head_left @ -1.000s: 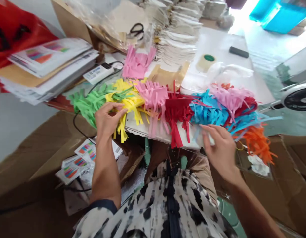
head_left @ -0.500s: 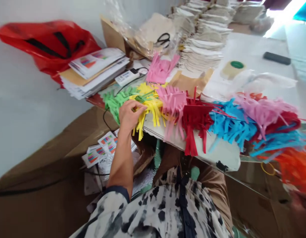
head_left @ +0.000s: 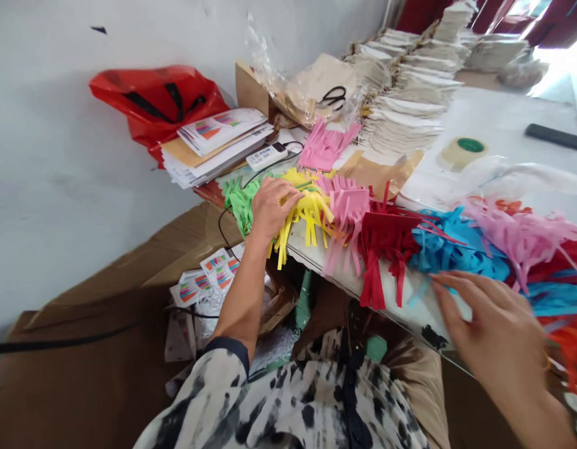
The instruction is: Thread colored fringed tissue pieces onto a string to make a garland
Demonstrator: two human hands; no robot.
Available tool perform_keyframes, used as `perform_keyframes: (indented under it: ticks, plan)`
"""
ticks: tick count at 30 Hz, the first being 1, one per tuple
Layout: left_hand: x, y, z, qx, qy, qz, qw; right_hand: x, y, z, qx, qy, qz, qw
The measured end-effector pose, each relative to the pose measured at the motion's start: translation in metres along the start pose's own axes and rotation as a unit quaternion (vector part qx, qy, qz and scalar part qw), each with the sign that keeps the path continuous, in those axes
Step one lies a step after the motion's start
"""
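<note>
My left hand [head_left: 272, 209] is closed in a pinch at the yellow fringed tissue paper [head_left: 309, 209], at the left part of the table edge. Its thumb and forefinger come together on the near yellow strips. Green fringed paper [head_left: 239, 202] lies just left of that hand. My right hand [head_left: 498, 330] reaches in from the lower right over the table's front edge. Its thumb and forefinger meet beside the blue fringed paper [head_left: 461, 246]; what they hold, if anything, is unclear. Between the hands lie pink fringe [head_left: 349, 212] and dark red fringe [head_left: 386, 249], with strips hanging over the edge.
Behind lie a pink fringe piece [head_left: 326, 146], a brown paper piece [head_left: 386, 171], scissors [head_left: 333, 98], a tape roll [head_left: 463, 153] and stacked cloth bundles [head_left: 405, 106]. A paper pile [head_left: 218, 146] and red bag [head_left: 162, 100] stand left. More pink fringe [head_left: 526, 231] and orange fringe [head_left: 571, 349] lie right.
My right hand has come from the lower right edge up and left to the blue fringe. My left hand stays at the yellow fringe. The camera view has shifted a little.
</note>
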State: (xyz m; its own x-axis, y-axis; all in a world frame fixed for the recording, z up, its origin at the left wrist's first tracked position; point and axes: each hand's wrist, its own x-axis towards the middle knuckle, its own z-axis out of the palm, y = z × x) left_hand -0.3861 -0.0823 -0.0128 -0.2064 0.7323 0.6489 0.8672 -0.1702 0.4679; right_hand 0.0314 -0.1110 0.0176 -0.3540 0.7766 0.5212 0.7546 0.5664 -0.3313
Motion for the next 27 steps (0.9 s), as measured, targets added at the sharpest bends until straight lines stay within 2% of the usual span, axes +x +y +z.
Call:
perform_keyframes:
  ticks: [2,4,7,11,14,18,20,24,27]
  plan:
    - [0.0,-0.002,0.001,-0.025,-0.002,0.018,1.0,0.04,-0.034,0.038,0.051,-0.008,-0.118,0.992]
    - [0.001,-0.003,-0.002,-0.037,0.001,0.033,0.999,0.079,-0.069,0.073,0.063,-0.032,-0.172,0.983]
    - [0.005,0.001,-0.01,-0.048,0.019,0.057,0.997,0.125,-0.11,0.114,0.051,-0.049,-0.219,0.973]
    - [0.01,0.01,-0.019,-0.065,0.015,0.035,0.997,0.161,-0.135,0.147,0.054,-0.056,-0.246,0.966]
    - [0.002,0.013,-0.02,-0.092,0.021,-0.025,0.995,0.173,-0.137,0.158,0.063,-0.072,-0.226,0.97]
    - [-0.028,0.004,-0.015,-0.14,0.1,-0.13,0.976,0.177,-0.129,0.162,0.063,-0.088,-0.207,0.972]
    - [-0.044,-0.002,-0.011,-0.163,0.106,-0.159,0.968,0.176,-0.124,0.162,0.069,-0.094,-0.196,0.974]
    - [-0.063,-0.009,-0.002,-0.208,0.071,-0.14,0.965,0.174,-0.121,0.16,0.08,-0.089,-0.181,0.976]
    - [-0.068,-0.009,0.002,-0.21,0.064,-0.118,0.968,0.173,-0.123,0.156,0.068,-0.082,-0.205,0.973]
